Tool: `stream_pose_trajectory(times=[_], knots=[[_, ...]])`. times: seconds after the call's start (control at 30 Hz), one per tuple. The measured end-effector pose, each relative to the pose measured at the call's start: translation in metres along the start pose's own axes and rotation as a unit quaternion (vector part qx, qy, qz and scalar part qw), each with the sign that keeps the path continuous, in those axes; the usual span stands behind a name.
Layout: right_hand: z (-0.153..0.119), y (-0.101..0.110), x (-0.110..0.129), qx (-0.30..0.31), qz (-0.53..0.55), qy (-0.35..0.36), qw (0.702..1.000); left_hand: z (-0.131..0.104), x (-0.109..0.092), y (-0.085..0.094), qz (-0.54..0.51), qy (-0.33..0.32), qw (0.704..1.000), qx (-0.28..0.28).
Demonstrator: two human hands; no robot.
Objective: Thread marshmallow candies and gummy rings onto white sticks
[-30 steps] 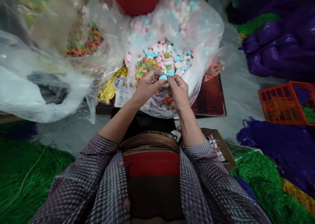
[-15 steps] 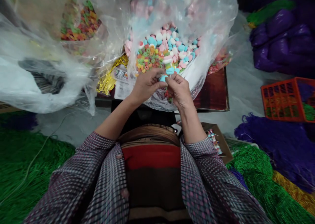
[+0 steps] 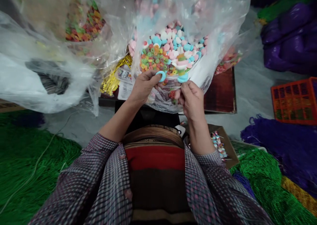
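Observation:
Between the thumb and finger of my left hand is a blue ring-shaped candy. My right hand pinches the lower end of a candy skewer, whose stick is mostly hidden. Stacked on it are a blue piece at the bottom, then yellow-green, white and pink pieces. The blue ring and the skewer are apart. Just beyond both hands, an open clear plastic bag holds small colourful gummy rings and pink, white and blue marshmallows.
Another plastic bag with gummy rings lies at the upper left, near gold ties. A cardboard box with wrapped candy skewers stands by my right forearm. An orange crate and purple and green netting lie at right.
My hands have moved apart. The right hand has shifted right with the skewer, and the left hand's blue candy has turned and now shows as a ring.

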State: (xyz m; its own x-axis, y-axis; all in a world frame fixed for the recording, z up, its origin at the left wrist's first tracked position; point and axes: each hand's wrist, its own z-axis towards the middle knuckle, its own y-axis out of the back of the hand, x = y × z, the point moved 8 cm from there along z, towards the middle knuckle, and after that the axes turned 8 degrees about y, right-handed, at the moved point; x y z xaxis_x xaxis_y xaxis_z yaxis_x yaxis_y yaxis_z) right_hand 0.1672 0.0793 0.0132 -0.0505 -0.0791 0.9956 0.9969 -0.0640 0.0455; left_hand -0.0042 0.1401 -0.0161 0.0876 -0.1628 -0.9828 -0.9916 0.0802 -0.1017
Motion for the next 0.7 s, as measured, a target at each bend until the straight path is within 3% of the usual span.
stream_pose_trajectory(times=[0.17,0.37,0.7], knots=[[-0.038,0.005,0.004,0.080,-0.032,-0.020,0.996,0.006,0.012,0.001,-0.039,0.015,0.999,0.008],[-0.040,0.004,0.001,0.072,-0.117,0.024,0.990,0.008,0.019,-0.003,-0.075,0.034,0.997,0.007],[-0.039,0.012,0.006,0.073,-0.148,0.010,0.986,-0.007,-0.011,0.002,0.120,-0.094,0.987,-0.048]])
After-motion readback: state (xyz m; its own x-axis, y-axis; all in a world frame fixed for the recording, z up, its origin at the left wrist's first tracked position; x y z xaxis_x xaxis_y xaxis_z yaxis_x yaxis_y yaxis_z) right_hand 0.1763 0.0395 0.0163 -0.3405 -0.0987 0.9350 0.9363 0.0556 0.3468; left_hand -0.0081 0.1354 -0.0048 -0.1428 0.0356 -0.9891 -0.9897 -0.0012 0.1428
